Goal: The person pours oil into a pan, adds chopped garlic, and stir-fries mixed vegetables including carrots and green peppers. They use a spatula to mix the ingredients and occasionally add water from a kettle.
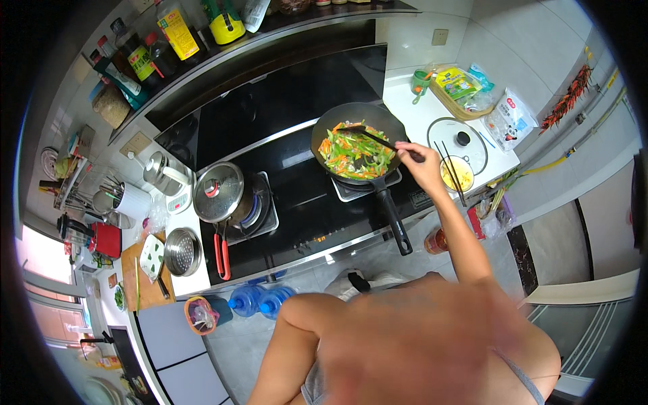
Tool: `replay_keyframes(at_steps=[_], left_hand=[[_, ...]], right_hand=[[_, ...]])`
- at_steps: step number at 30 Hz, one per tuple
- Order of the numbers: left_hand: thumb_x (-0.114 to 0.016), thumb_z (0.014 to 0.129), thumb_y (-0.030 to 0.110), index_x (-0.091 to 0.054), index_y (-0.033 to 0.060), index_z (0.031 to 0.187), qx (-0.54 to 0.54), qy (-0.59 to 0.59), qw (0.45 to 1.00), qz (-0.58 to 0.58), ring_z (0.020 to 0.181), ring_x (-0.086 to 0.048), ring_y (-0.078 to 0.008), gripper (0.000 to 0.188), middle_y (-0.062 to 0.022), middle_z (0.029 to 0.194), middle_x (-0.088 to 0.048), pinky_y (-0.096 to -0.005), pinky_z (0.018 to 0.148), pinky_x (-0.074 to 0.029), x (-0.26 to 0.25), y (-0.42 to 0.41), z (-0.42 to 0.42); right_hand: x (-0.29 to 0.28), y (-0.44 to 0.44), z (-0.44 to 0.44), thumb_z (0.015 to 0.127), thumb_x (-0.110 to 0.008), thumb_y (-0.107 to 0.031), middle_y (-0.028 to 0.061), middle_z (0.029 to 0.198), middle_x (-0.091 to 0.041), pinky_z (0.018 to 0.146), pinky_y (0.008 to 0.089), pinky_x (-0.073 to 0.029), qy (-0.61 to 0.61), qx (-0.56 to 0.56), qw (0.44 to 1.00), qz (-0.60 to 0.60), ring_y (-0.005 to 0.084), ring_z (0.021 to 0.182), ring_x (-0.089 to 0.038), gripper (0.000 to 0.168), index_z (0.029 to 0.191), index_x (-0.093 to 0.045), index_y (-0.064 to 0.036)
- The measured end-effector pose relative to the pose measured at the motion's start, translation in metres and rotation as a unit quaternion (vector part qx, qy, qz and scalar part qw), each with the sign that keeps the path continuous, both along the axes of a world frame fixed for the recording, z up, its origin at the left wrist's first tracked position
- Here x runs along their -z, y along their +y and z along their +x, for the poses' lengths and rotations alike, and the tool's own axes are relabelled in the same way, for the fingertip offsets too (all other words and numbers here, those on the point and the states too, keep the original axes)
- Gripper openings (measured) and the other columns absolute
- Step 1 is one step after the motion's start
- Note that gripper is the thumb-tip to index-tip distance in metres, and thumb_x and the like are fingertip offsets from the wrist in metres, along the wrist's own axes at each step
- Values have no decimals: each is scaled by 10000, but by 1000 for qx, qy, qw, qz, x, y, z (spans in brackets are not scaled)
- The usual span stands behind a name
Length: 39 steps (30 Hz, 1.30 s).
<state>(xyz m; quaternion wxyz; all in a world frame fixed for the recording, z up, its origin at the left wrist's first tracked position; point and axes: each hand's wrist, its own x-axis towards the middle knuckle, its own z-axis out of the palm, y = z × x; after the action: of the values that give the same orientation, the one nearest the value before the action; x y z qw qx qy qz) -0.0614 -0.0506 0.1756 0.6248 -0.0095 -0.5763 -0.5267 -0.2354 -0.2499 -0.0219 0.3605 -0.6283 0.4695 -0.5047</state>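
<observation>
My right hand (420, 162) grips the handle of a dark spatula (375, 137), whose blade rests in the vegetables in a black frying pan (324, 114). Sliced green vegetables and orange strips (357, 152) fill the pan's middle. The pan sits over the right burner of a black glass cooktop (298, 197), its long black handle (395, 223) pointing toward me. Just right of my hand is a bowl of yellow food (457, 173), with dark chopsticks (452, 169) laid across it. My left arm hangs down at the bottom, and its hand is out of view.
A lidded pot (218, 192) with red handles stands over a blue flame on the left burner. Right of the pan lie a glass lid (440, 132) and a wicker basket (458, 109) of packets. Bottles (179, 33) line the shelf above. Leftward are a steamer insert (182, 251) and a cutting board (130, 273).
</observation>
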Motion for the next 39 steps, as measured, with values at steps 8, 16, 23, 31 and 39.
replay_keyframes(at_steps=[8, 16, 23, 31, 39], left_hand=[[-622, 856, 208, -284, -8, 1419, -305, -471, 800, 213, 1331, -310, -391, 692, -260, 1423, -322, -395, 1086, -269, 223, -40, -47], [-623, 849, 243, -61, 13, 1469, -275, -510, 756, 305, 1330, -246, -489, 868, -338, 1462, -132, -442, 1046, -329, 262, -37, -77], [-606, 835, 117, -22, 20, 1468, -375, -532, 692, 313, 1248, -345, -523, 867, -341, 1451, -141, -459, 940, -444, 259, -44, -103], [-569, 820, 32, -53, 101, 1488, -430, -552, 639, 318, 926, -570, -479, 847, -298, 1202, -449, -481, 777, -504, 262, -44, -112], [-573, 828, 47, -36, 137, 1495, -422, -579, 604, 349, 817, -589, -440, 861, -245, 1049, -493, -481, 707, -505, 261, -47, -115]], right_hand=[[-21, 41, -11, 778, -649, -23, 133, 975, -697, 783, 258, -511, 14, -70, 997, 8, 147, 877, -659, 163, 931, -674, 28], [-70, 77, -48, 703, -672, -28, 169, 941, -694, 744, 283, -522, 88, -88, 992, 14, 228, 822, -689, 177, 871, -680, 28], [-64, 52, -71, 714, -689, -59, 173, 934, -691, 770, 296, -525, 97, -132, 986, -9, 262, 837, -687, 175, 865, -671, 29], [-48, 39, -88, 731, -686, -58, 165, 921, -694, 736, 283, -531, 81, -145, 986, -37, 242, 806, -691, 174, 874, -669, 40], [18, -21, -47, 772, -685, -72, 167, 908, -697, 737, 282, -533, -29, -114, 989, -94, 219, 808, -696, 188, 927, -680, 34]])
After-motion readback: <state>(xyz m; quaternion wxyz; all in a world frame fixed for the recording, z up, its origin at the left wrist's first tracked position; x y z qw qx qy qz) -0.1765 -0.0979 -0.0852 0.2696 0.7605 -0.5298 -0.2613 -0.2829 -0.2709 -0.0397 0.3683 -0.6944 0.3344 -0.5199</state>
